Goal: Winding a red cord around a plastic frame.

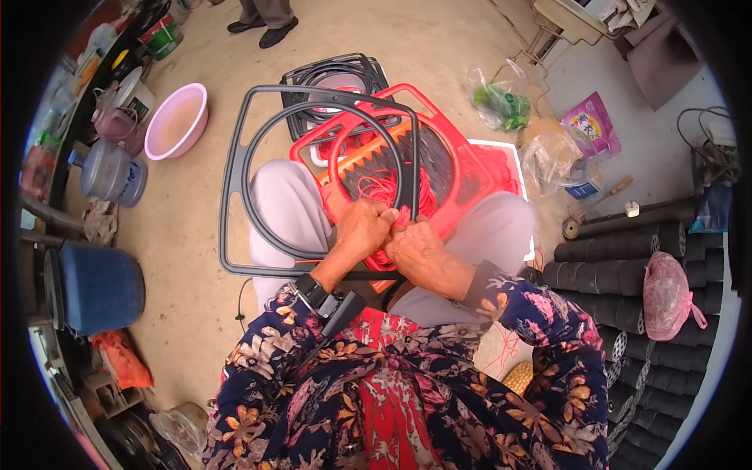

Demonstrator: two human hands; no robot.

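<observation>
My left hand [363, 230] and my right hand [423, 247] meet over my lap, fingers closed on a bit of red cord [402, 217] at the side bar of a black frame. This black plastic frame [228, 184] is rounded, with a ring inside it, and it lies tilted across my left knee. Beneath it, between my knees, rests a similar red frame [441, 109]. A loose bundle of red cord [379, 188] shows through the rings. My fingers hide exactly how the cord passes around the bar.
Beyond the frames lie more black frames [362, 64]. To the left stand a pink basin [202, 129], a water jug [117, 176] and a blue bucket [106, 286]. At right are plastic bags [501, 106] and stacked black rolls [599, 276]. Another person's shoes [278, 33] appear at the far side.
</observation>
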